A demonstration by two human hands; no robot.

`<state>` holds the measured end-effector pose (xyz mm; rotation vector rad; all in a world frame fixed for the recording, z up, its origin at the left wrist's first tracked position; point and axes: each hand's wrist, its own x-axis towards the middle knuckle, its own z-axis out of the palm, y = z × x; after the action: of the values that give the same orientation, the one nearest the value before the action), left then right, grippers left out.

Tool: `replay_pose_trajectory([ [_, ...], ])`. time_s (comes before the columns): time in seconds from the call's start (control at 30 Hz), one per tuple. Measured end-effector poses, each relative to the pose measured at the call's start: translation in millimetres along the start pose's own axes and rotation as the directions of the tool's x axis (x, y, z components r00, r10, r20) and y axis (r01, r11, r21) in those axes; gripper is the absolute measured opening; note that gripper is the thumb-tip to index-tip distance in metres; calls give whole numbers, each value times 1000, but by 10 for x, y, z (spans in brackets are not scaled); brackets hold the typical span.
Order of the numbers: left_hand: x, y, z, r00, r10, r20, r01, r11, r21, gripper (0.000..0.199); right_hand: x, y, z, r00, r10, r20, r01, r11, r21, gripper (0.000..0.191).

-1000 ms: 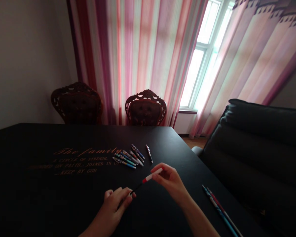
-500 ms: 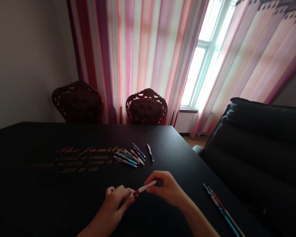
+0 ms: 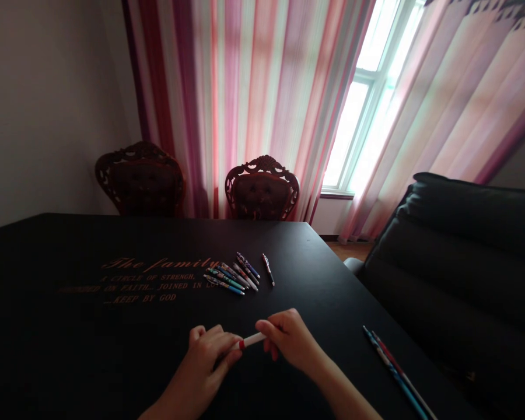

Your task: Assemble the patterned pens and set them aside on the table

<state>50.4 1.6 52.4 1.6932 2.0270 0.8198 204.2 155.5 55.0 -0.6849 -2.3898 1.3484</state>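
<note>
On the desk [image 3: 114, 239], a pen [image 3: 251, 340] lies across the near side between the left hand [image 3: 203, 361] and right hand [image 3: 289, 341]. Farther back sits a cluster of pens [image 3: 230, 277], with printed lettering [image 3: 144, 280] to its left and a lone pen [image 3: 268, 269] just right. Two long sticks [image 3: 396, 370] lie near the right edge, beside a sofa [image 3: 459, 256]. Two chairs [image 3: 262, 189] stand behind the desk, before a curtain [image 3: 254, 99].

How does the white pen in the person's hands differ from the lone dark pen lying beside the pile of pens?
The white pen is gripped between the left hand and right hand, while the dark pen lies free on the black table. The white pen has a pale barrel, the other a dark one. Fingers hide parts of the white pen; the dark pen shows whole. Both are slim pens with a touch of red.
</note>
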Motion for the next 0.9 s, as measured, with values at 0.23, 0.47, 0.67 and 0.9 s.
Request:
replay_pose_trajectory([
  [0.23,-4,-46,36,999,-14,-30,15,1000,10,28,-3,-32,-30,991,-117,-62,120,992,43,14],
  [0.47,-18,-54,66,999,18,-28,-17,998,57,20,40,95,101,992,-110,-60,101,987,-126,39],
  [0.67,-6,-114,45,998,-5,-67,9,998,58,23,30,72,63,995,-96,-31,95,994,-55,15],
  [0.9,-1,-116,1,998,-6,-70,11,998,62,24,23,40,17,991,-127,-42,124,990,-63,15],
])
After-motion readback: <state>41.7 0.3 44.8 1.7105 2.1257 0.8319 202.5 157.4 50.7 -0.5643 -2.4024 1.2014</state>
